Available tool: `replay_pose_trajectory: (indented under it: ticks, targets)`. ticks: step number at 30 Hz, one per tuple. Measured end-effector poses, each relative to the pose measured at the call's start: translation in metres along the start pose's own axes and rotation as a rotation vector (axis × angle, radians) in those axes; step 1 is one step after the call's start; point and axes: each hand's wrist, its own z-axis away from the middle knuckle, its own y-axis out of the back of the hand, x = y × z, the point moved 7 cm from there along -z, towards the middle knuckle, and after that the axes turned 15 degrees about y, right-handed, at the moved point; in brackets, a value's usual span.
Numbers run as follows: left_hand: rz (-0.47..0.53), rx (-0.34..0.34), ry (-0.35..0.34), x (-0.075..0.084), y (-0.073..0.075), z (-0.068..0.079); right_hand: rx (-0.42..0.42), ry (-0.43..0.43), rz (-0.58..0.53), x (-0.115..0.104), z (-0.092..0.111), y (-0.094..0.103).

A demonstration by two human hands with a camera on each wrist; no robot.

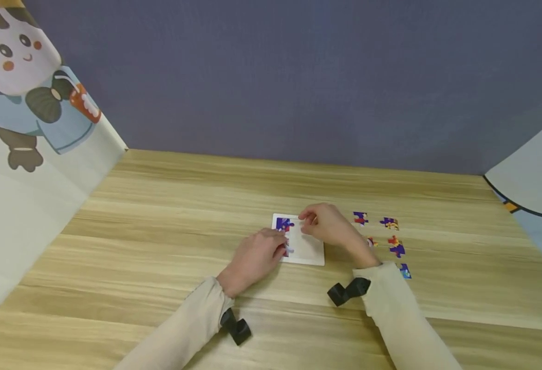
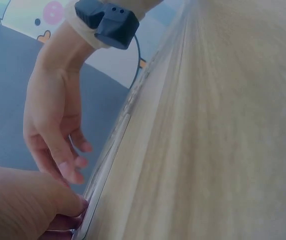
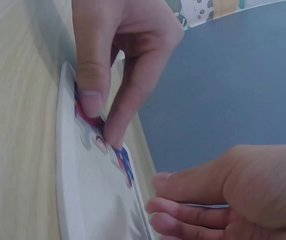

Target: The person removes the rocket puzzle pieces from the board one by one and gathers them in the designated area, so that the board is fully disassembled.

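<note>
A white puzzle tray (image 1: 311,251) lies on the table, with purple and red jigsaw pieces (image 1: 282,224) along its left side. My left hand (image 1: 257,253) reaches over that side. In the right wrist view its thumb (image 3: 92,102) and index finger press down on the pieces, part of which they hide. My right hand (image 1: 330,224) is at the tray's upper right, its fingers loosely bent with nothing between them. The left wrist view also has the right hand (image 2: 58,125) with empty fingertips, beside the thin edge of the tray (image 2: 105,172).
Several loose jigsaw pieces lie on the wooden table to the right of the tray, among them a purple and yellow one (image 1: 390,223), a red and purple one (image 1: 396,247) and a blue one (image 1: 405,271). A dark wall panel (image 1: 307,87) stands behind the table.
</note>
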Motion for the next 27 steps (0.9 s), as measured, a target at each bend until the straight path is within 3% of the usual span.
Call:
replay_pose_trajectory:
  ticks: [4, 17, 27]
  targets:
    - [-0.008, -0.01, 0.002, 0.001, -0.001, 0.001, -0.038, -0.002, -0.021, -0.002, -0.006, -0.008]
    - [0.004, -0.013, 0.01, 0.001, 0.0, 0.0, -0.074, 0.086, 0.065, -0.011, -0.013, -0.021]
    - [0.005, -0.001, -0.004, 0.002, 0.001, 0.001, -0.059, 0.158, 0.064, -0.014, -0.01, -0.022]
